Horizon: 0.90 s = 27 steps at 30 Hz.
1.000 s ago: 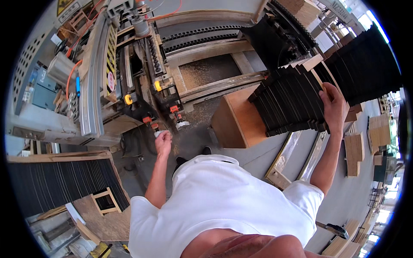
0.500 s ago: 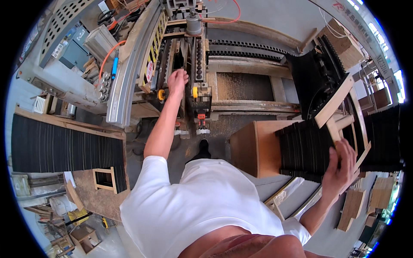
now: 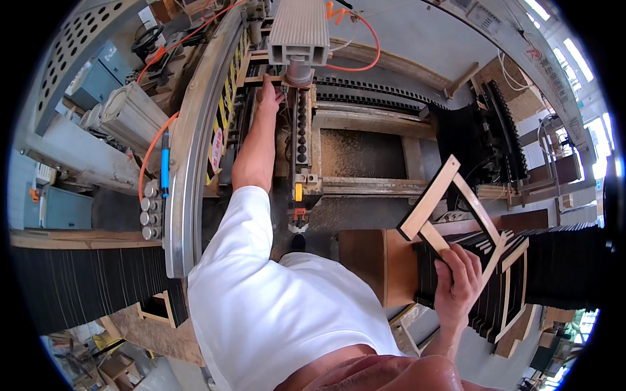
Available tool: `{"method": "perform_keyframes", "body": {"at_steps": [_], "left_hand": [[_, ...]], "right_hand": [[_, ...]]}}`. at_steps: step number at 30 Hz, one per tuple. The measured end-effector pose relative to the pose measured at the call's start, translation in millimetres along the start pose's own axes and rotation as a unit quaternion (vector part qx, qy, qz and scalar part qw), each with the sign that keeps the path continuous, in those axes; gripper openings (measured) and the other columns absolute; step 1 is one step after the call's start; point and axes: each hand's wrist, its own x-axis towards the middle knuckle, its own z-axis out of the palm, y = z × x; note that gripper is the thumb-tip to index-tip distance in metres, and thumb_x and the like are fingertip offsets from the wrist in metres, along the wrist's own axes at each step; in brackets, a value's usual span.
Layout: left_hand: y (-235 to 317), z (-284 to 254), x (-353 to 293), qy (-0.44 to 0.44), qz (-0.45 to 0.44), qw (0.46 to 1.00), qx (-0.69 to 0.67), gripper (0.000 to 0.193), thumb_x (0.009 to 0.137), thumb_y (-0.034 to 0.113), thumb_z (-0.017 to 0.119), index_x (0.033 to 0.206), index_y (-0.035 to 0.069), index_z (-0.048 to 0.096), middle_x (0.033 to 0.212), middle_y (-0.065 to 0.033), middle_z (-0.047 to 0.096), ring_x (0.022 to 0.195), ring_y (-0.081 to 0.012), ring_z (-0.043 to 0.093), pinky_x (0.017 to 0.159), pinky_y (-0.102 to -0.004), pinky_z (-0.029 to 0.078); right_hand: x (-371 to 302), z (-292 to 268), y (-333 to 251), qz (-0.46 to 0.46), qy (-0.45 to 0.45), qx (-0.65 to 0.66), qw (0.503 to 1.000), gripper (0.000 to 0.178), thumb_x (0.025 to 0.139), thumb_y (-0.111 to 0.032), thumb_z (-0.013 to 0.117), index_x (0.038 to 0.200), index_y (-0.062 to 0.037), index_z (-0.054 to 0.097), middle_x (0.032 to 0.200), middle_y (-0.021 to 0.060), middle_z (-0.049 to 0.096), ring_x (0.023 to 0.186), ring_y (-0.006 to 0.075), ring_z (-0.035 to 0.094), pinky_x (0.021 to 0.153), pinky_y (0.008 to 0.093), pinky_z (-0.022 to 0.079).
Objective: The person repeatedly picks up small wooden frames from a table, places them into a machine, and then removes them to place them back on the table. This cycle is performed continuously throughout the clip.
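Note:
My right hand point(image 3: 458, 274) is closed around one bar of a pale wooden frame point(image 3: 432, 201) with dark edges, holding it tilted above a row of stacked frames point(image 3: 515, 280). My left hand point(image 3: 269, 96) reaches far forward into the machine, its thumb apart from the other fingers. It is at the near bar of another wooden frame point(image 3: 251, 81) lying between the machine's rails; whether it touches that bar is hard to tell. Just right of this hand, a metal cylinder point(image 3: 299, 72) hangs under a grey ribbed beam point(image 3: 298, 29).
On the left, a long metal rail point(image 3: 186, 156) with a black-and-yellow striped strip runs beside my arm. Dark stacked frames point(image 3: 85, 283) stand at lower left. A brown wooden box point(image 3: 398, 267) is right of my body. Black cable chains point(image 3: 372, 88) cross the machine bed.
My left hand has reached farther forward, its fist loosening. My right hand has lifted the wooden frame off the row on the right and brought it leftward, nearer the machine.

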Motion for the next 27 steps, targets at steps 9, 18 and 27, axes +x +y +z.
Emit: {"method": "perform_keyframes", "body": {"at_steps": [9,18,27], "left_hand": [[-9,-22,-9,0.031,0.023,0.996,-0.078,0.054,0.091,0.032,0.066,0.126,-0.003,0.045,0.114,-0.0196,0.055,0.103,-0.0311,0.059,0.072,-0.0396,0.062],[-71,-105,-196,-0.149,-0.034,0.975,-0.161,0.027,0.084,0.004,0.058,0.111,0.001,0.057,0.102,-0.0077,0.062,0.096,-0.02,0.061,0.085,-0.0322,0.049],[-77,-115,-241,-0.177,0.012,0.962,-0.206,0.032,0.086,0.0,0.054,0.118,0.002,0.054,0.109,-0.0072,0.061,0.101,-0.018,0.058,0.089,-0.0319,0.046]], "right_hand": [[74,99,2,-0.054,-0.037,0.115,0.991,0.021,0.076,-0.001,0.071,0.097,-0.0037,0.066,0.099,0.0124,0.068,0.089,0.031,0.062,0.08,0.0381,0.05],[181,285,-38,-0.247,-0.042,0.209,0.945,0.015,0.077,-0.01,0.069,0.092,-0.0091,0.067,0.088,0.0064,0.068,0.082,0.0288,0.06,0.074,0.0393,0.049],[197,362,-74,-0.331,-0.157,0.198,0.909,0.03,0.076,-0.017,0.071,0.104,-0.0095,0.062,0.095,0.0104,0.066,0.095,0.0314,0.06,0.083,0.0439,0.046]]}}
